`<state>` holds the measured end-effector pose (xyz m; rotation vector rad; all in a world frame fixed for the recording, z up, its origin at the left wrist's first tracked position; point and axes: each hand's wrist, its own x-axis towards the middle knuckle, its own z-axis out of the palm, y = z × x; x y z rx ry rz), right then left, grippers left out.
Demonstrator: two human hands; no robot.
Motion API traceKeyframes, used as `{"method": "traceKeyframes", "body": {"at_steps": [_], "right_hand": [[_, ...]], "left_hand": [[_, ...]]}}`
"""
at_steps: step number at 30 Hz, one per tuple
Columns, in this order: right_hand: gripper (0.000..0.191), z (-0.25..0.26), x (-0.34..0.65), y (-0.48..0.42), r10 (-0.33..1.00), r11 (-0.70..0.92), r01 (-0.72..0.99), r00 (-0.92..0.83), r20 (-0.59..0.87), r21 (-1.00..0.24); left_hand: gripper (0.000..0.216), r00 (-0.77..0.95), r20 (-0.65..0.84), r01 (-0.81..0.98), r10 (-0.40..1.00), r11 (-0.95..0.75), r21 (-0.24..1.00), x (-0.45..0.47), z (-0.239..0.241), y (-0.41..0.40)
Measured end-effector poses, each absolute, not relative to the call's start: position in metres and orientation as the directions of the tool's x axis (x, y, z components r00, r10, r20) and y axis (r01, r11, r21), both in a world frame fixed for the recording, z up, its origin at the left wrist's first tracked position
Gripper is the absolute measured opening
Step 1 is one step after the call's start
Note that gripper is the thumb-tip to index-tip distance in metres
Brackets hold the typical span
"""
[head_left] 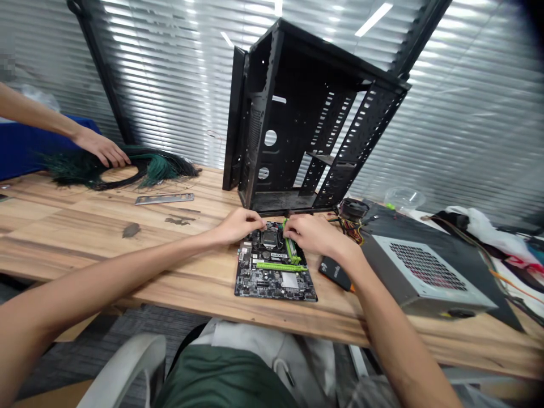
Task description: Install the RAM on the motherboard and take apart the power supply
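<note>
A dark motherboard [250, 280] lies flat near the table's front edge, with a processor socket [269, 239] and bright green slots [278, 266]. My left hand [241, 225] is closed at the board's far left corner, fingertips pinched on its edge. Over the far end of the green memory slots [292, 249], my right hand [312, 233] has its thumb and fingers pressed together. Whatever is between them is hidden by the fingers. Directly behind the board stands an open black computer case [293, 119], slightly tilted in view.
A grey power supply [425, 272] and a small black box [335, 274] sit to the right, with a fan [354, 208] behind. Leftward lie a metal I/O plate [165, 198] and a dark green wire bundle [157, 170], touched by another person's hand [102, 147].
</note>
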<state>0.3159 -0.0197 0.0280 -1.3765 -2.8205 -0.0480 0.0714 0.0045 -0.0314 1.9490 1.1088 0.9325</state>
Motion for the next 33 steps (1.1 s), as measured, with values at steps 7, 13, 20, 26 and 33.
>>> {"method": "traceKeyframes", "body": {"at_steps": [7,13,20,26,33], "right_hand": [[0.025,0.0302,0.3136,-0.0212,0.831,0.552,0.833,-0.545,0.116,-0.044],[0.021,0.0259,0.313,-0.0153,0.795,0.604,0.795,-0.595,0.119,-0.061],[0.024,0.0248,0.312,-0.016,0.786,0.618,0.779,-0.608,0.11,-0.105],[0.029,0.0257,0.3102,-0.021,0.773,0.634,0.765,-0.628,0.086,-0.115],[0.025,0.0259,0.3091,-0.0219,0.764,0.644,0.753,-0.643,0.054,-0.137]], "left_hand": [[0.034,0.369,0.252,0.375,0.894,-0.392,0.84,0.0719,-0.0329,0.0057],[0.035,0.38,0.246,0.376,0.892,-0.392,0.84,0.0722,-0.0297,0.0044],[0.038,0.37,0.246,0.382,0.896,-0.388,0.839,0.0722,-0.0293,0.0042],[0.036,0.361,0.244,0.374,0.9,-0.379,0.846,0.0717,-0.0303,0.0037],[0.036,0.366,0.243,0.388,0.898,-0.385,0.837,0.0713,-0.0307,0.0033]]}}
